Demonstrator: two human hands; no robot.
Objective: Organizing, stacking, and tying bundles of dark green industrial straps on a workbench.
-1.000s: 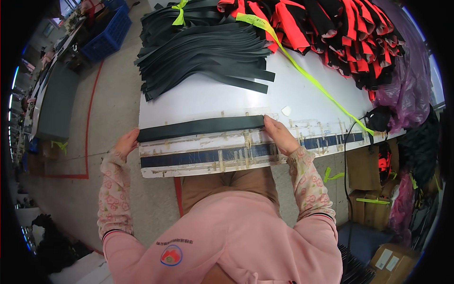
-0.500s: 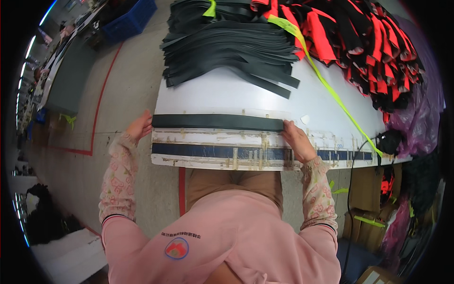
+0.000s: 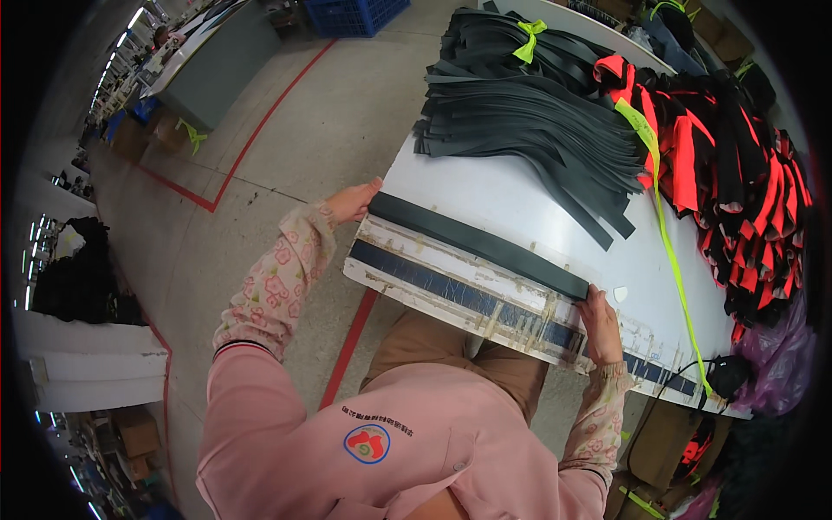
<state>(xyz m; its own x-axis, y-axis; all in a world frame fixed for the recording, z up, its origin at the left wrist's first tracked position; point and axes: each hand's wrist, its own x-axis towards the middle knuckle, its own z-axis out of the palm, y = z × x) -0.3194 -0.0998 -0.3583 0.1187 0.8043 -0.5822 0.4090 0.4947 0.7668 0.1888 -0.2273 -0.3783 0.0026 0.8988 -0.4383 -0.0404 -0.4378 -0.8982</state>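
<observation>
A dark grey-green fabric strip (image 3: 477, 246) lies stretched along the near part of the white table (image 3: 520, 195), with a hand at each end. My left hand (image 3: 354, 201) is at the table's left edge, its fingers closed at the strip's left end. At the right end, my right hand (image 3: 601, 328) has its fingertips closed on the strip. Further back on the table lies a thick stack of similar dark strips (image 3: 529, 113), their ends fanned toward the right. A bright yellow-green tie (image 3: 529, 41) sits on the stack.
Red and black fabric pieces (image 3: 693, 147) are heaped at the back right, beside a long yellow-green ribbon (image 3: 667, 234) and purple plastic (image 3: 776, 373). Worn tape and a dark blue band (image 3: 433, 282) line the table's near edge. A blue crate (image 3: 355, 16) stands on the floor beyond.
The view has turned, so the table now slants down to the right and sits further right. Both hands stay at the ends of the strip, which lies in much the same place on the table.
</observation>
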